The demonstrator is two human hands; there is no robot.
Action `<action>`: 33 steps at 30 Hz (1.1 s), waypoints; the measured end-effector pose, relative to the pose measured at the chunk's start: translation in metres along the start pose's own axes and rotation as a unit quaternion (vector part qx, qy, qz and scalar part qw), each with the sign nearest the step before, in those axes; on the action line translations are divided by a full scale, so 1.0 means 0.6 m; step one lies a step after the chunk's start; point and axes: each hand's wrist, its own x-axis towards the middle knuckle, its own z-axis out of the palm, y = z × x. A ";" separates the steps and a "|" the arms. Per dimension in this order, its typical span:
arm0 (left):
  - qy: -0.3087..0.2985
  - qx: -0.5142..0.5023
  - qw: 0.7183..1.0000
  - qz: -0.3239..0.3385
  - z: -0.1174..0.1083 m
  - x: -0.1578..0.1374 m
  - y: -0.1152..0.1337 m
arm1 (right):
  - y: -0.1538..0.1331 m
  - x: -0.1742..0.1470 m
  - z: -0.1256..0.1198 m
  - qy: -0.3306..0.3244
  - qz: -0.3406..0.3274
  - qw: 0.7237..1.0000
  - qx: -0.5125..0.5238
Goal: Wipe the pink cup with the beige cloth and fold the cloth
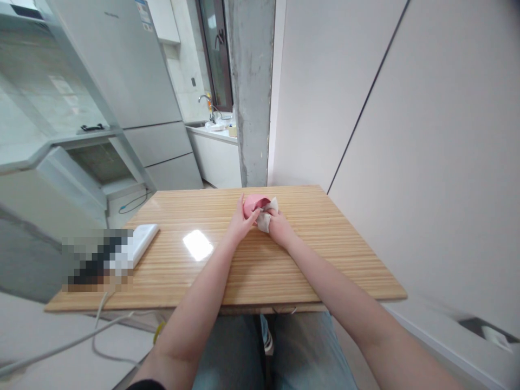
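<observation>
Near the far edge of the wooden table (284,276), my left hand (242,219) is closed around a pink bowl-like object (254,203), thumb at its near side. The pink object is tilted, its opening turned toward the right; its exact kind is hard to make out. My right hand (279,225) grips a crumpled white cloth or tissue (264,221) at that opening. Part of the cloth sticks up at the rim and part hangs below. The right fingertips are partly hidden by the cloth.
At the table's left side lies a white power strip-like block (145,238), partly blurred out, with a grey cable (99,309) running off the edge. Beyond stand a refrigerator (117,70), a sink counter (215,151) and a concrete pillar (254,92). A white panel wall (426,162) rises on the right.
</observation>
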 end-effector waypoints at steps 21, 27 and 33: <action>0.074 -0.097 0.990 -0.069 0.059 -0.013 -0.023 | 0.000 -0.001 0.009 0.043 0.024 0.998 0.042; 0.044 0.043 0.998 -0.022 0.001 0.002 -0.018 | -0.007 -0.001 0.008 0.021 -0.015 1.000 0.001; 0.047 0.025 0.997 -0.057 0.007 -0.003 -0.009 | -0.012 -0.001 0.010 0.011 0.024 1.000 -0.014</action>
